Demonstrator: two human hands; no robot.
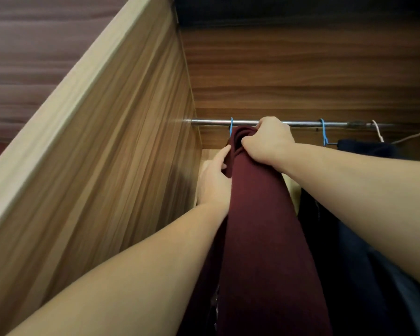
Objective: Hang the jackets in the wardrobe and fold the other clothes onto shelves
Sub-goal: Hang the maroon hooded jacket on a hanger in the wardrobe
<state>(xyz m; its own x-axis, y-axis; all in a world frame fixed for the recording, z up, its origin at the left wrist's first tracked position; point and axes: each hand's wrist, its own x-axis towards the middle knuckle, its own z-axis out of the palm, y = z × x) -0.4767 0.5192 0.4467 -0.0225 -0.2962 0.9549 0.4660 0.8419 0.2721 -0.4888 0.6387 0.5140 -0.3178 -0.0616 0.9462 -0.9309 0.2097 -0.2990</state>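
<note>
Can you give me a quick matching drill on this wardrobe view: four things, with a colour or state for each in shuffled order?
Things:
1. maroon jacket
2. rail
3. right hand
4. white hanger

States:
A. hooked at the rail's right end
B. metal, spans the wardrobe
C. hangs from a blue hook, left of the dark clothes
D. grips the jacket's top

Pairs: 1-C, 2-B, 3-D, 4-A
</note>
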